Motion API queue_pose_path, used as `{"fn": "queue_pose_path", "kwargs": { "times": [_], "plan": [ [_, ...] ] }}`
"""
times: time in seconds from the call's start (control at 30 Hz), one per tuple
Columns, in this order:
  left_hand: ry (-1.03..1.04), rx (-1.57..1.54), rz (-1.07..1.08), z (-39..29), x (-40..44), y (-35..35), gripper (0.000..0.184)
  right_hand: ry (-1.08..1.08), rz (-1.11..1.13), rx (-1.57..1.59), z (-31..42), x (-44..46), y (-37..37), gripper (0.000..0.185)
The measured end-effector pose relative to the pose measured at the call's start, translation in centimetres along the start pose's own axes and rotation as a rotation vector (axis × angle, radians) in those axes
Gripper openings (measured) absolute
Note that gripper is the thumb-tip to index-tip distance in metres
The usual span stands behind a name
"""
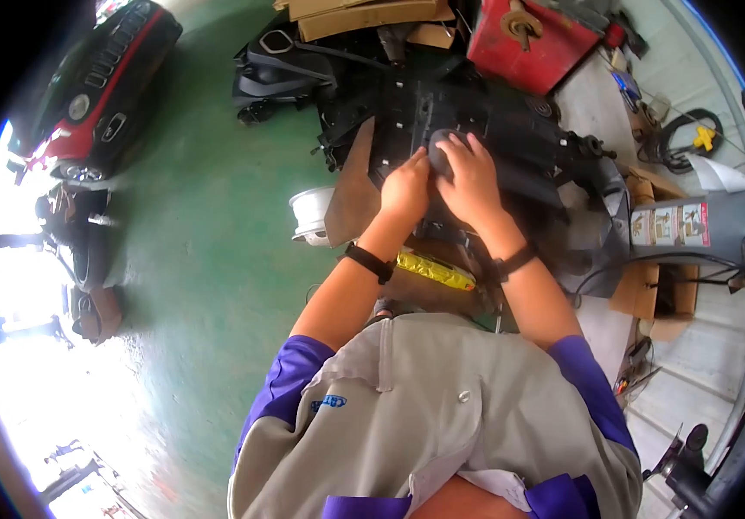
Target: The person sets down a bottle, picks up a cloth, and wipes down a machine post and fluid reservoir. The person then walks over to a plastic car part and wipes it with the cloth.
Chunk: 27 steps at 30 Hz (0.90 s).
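Both hands meet in front of me over a large black plastic car part [511, 130]. My left hand [405, 186] is closed, its thumb and fingertips pinching the edge of a dark grey rounded piece [438, 156]. Around the other side of that piece curls my right hand [471, 177], with fingers bent over its top. What exactly the piece is, I cannot make out. A brown flat sheet [351, 190] leans just left of my left hand. Below my wrists lies a yellow shiny package [436, 270] on a brown surface.
A white wheel-shaped item [310, 214] stands on the green floor [208, 216]. Cardboard [364, 17] and a red metal box [528, 43] are at the back. To the right are a grey cylinder [701, 227], an open carton [656, 292] and coiled cable [680, 143]. A car [100, 82] stands far left.
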<state>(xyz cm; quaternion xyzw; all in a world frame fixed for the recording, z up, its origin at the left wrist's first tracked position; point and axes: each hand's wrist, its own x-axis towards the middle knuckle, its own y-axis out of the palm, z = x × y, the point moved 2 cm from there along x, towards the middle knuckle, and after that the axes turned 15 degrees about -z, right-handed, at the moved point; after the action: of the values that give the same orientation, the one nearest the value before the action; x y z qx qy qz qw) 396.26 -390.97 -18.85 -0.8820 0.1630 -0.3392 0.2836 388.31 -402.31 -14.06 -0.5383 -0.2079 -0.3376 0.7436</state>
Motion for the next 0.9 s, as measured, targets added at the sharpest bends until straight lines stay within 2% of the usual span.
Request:
{"fn": "queue_pose_path", "kwargs": {
  "times": [0.1,0.2,0.23,0.37,0.47,0.53,0.6,0.67,0.73,0.83,0.9],
  "plan": [
    [-0.043,-0.043,0.009,-0.5,0.3,-0.7,0.043,-0.044,0.065,0.010,-0.5,-1.4,-2.5,0.056],
    [-0.041,-0.049,0.049,-0.6,0.8,-1.0,0.045,-0.014,0.114,-0.147,-1.5,-2.8,-5.3,0.058],
    [-0.023,-0.063,0.003,-0.3,0.6,-0.8,0.045,-0.007,0.102,-0.190,-2.2,-3.2,-6.2,0.059],
    [-0.020,-0.127,-0.003,0.2,0.2,-0.6,0.045,0.151,0.015,-0.363,-5.7,-4.5,-9.4,0.051],
    [-0.026,-0.124,0.021,0.3,0.3,-0.7,0.045,0.254,0.003,-0.491,-7.9,-4.4,-8.7,0.045],
    [0.000,-0.130,0.014,0.5,0.4,-0.7,0.044,0.288,0.026,-0.402,-5.8,-2.6,-6.7,0.045],
    [0.028,-0.145,-0.003,0.7,0.6,-0.6,0.045,0.290,0.051,-0.164,-1.1,-0.3,-4.5,0.048],
    [0.048,-0.168,-0.023,0.9,0.5,-0.7,0.047,0.209,0.052,0.062,2.3,0.8,-2.2,0.053],
    [-0.127,-0.060,0.086,1.2,0.3,-0.2,0.054,0.164,0.081,0.038,2.6,0.2,-0.1,0.056],
    [-0.080,-0.001,0.101,0.7,0.3,-0.7,0.056,0.140,0.086,0.084,0.3,-0.9,-1.1,0.056],
    [0.050,-0.026,0.007,0.9,0.7,-0.8,0.058,0.189,0.091,0.008,-1.1,-1.3,-2.8,0.053]
  ]
}}
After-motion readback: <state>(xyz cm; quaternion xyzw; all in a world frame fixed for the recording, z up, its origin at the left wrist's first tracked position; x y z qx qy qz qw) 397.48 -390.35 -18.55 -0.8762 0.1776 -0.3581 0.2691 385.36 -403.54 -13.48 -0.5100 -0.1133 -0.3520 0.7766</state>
